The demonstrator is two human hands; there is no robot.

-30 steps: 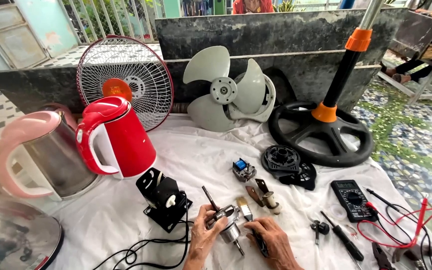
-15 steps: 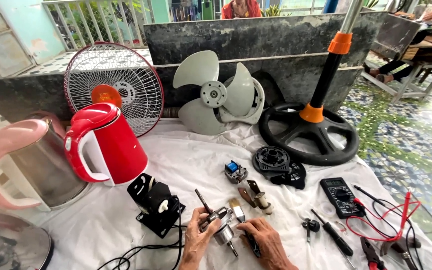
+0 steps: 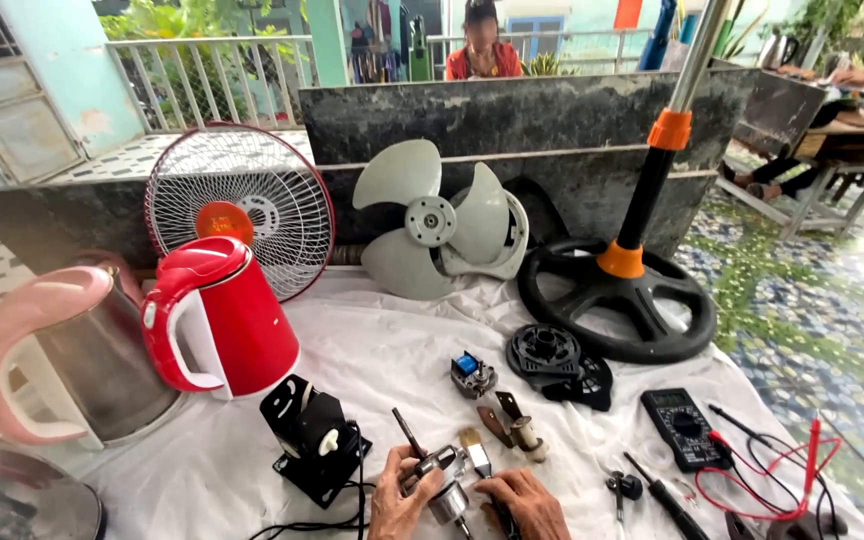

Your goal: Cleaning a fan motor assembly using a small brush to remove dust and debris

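At the bottom edge, my left hand (image 3: 399, 502) grips a small metal fan motor (image 3: 444, 490) with a shaft, low over the white cloth (image 3: 382, 350). My right hand (image 3: 530, 503) rests against the motor from the right, fingers closed on a dark-handled tool whose body is mostly hidden. A thin dark rod (image 3: 408, 432) sticks up from the left hand. A black motor housing with a white knob (image 3: 309, 435) stands just to the left. A small brush (image 3: 473, 450) lies beside the motor.
Red kettle (image 3: 217, 318) and pink kettle (image 3: 57, 355) stand left. Fan grille (image 3: 240, 208), grey fan blade (image 3: 432, 222) and black fan base with pole (image 3: 620, 290) line the back. Multimeter (image 3: 682, 428) with red leads, screwdriver (image 3: 664, 498), blue switch part (image 3: 472, 373) lie right. A person sits behind the wall.
The camera view has shifted a little, moving everything slightly left and down. Both hands stay on the motor in the same place on the cloth.
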